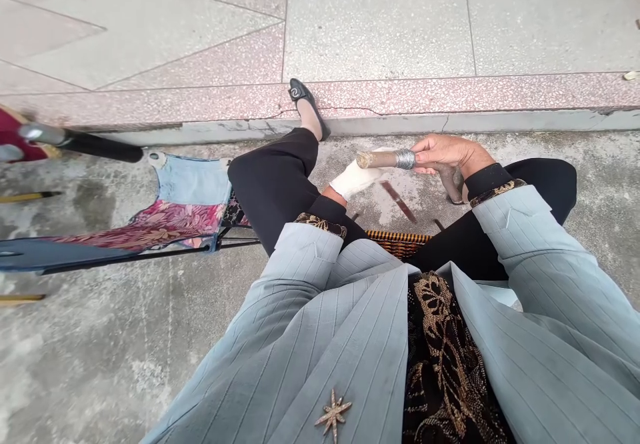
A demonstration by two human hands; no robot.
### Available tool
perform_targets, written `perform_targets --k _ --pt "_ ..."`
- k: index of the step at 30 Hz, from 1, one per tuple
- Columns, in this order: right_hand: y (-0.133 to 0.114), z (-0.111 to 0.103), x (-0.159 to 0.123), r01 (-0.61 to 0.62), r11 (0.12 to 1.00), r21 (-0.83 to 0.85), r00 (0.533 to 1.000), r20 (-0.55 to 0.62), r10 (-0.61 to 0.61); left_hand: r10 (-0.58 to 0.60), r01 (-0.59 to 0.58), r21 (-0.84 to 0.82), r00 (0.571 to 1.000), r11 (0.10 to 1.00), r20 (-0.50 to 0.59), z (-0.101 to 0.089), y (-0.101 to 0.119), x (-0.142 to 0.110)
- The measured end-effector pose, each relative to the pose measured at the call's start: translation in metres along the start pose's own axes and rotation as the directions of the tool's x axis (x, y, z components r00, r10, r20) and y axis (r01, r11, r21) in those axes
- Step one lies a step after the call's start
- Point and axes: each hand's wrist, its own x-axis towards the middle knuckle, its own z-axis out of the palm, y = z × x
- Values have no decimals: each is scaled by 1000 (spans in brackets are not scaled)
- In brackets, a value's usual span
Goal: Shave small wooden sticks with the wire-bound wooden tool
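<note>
My right hand (443,151), bare, is closed around a wooden handle (377,159) with silver wire (405,159) wound about it. The handle lies level, its pale worn end pointing left. The wire coil sits against my right fingertips. My left hand (354,181), in a white glove, is just below and behind the handle's left end. Its fingers are mostly hidden by the handle, so whether they grip it is unclear. Under the hands, a narrow reddish-brown strip (399,202) shows; I cannot make out what it is or whether it is held.
Between my legs is a black and orange woven seat edge (397,243). A folding chair with floral cloth (175,221) stands to the left, near a black tubular handle (103,145) and yellow-brown sticks (25,197). Ahead, a raised kerb (400,123) borders pink tiles; my left foot rests against it.
</note>
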Motion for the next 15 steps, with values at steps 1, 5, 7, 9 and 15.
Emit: perform_targets --k 1,5,7,9,15 --pt "1 1 1 -14 1000 10 999 -35 14 -17 24 -135 998 991 55 5 3 -1" --pt "5 5 7 -47 988 148 968 -236 81 43 33 -293 968 955 248 20 16 -9" --pt "6 6 9 -15 973 232 925 -365 101 36 23 -235 970 972 241 22 20 -10" --pt "6 6 12 30 968 248 863 -495 101 14 20 -158 977 987 214 22 23 -10" --pt "8 0 23 -415 907 -71 637 -735 234 7 -2 -18 945 1000 328 16 30 -11"
